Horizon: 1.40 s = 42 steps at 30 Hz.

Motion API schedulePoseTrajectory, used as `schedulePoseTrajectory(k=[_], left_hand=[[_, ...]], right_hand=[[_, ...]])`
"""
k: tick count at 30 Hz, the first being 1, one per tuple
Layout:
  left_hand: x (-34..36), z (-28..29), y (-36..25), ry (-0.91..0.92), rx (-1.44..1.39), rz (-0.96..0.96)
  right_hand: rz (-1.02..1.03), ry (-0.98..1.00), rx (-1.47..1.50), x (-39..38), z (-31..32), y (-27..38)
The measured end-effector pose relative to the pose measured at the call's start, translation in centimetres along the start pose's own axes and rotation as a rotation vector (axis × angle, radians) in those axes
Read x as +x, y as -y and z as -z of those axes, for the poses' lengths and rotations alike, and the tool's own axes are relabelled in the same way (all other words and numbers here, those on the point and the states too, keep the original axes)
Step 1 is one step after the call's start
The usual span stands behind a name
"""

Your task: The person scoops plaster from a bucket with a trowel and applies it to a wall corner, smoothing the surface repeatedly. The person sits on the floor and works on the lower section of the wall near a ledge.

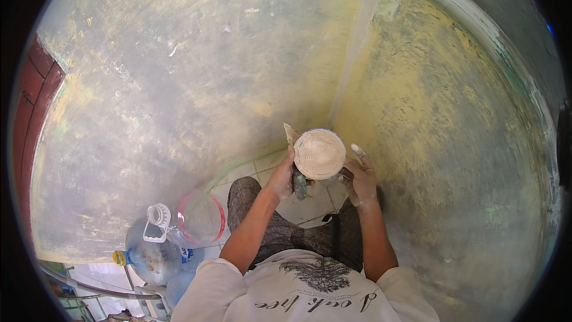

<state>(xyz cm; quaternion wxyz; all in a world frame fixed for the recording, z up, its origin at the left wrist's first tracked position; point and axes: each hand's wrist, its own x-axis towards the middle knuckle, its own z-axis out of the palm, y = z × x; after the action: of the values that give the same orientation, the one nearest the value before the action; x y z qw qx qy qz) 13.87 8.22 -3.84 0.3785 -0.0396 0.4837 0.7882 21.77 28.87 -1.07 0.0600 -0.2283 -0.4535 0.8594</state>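
Observation:
A round container (320, 154) with a thin blue rim, full of pale beige powder or paste, is held up between my hands. My left hand (282, 176) is closed at its left side, around a putty knife. The knife's triangular blade (291, 133) points up past the container, and its dark greenish handle (300, 185) hangs below my fingers. My right hand (360, 180) is at the container's lower right edge, with some fingers curled against it and partly hidden. One finger, smeared white at the tip, stretches up away from the rim.
Patchy grey and yellow walls (179, 77) meet in a corner ahead. White floor tiles (286, 209) lie below. At the left stand a clear plastic bottle (199, 217) with a white handle and a large blue bottle (152, 253). A dark red door or shutter (39, 89) is further left.

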Motion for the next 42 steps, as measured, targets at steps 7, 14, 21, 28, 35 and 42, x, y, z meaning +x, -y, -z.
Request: schedulePoseTrajectory(k=[7,14,21,28,35,42], left_hand=[[0.8,1.9,0.2,0.009,-0.083,0.0],[1.0,2.7,-0.8,-0.001,-0.213,-0.086],[0.2,3.0,-2.0,0.023,-0.186,-0.067],[0.6,2.6,-3.7,0.024,-0.125,-0.091],[2.4,3.0,-4.1,0.025,-0.14,-0.063],[3.1,4.4,-1.8,0.045,-0.197,-0.09]], right_hand=[[-0.009,0.033,-0.167,0.7,-0.4,-1.5],[0.132,0.129,-0.451,2.0,-1.1,-1.5],[0.417,0.261,-0.952,1.7,-4.1,1.7],[0.623,0.317,-1.402,2.4,-6.7,4.9],[0.532,0.366,-1.678,4.5,-8.6,4.3],[0.455,0.454,-1.843,4.7,-9.8,2.7]])
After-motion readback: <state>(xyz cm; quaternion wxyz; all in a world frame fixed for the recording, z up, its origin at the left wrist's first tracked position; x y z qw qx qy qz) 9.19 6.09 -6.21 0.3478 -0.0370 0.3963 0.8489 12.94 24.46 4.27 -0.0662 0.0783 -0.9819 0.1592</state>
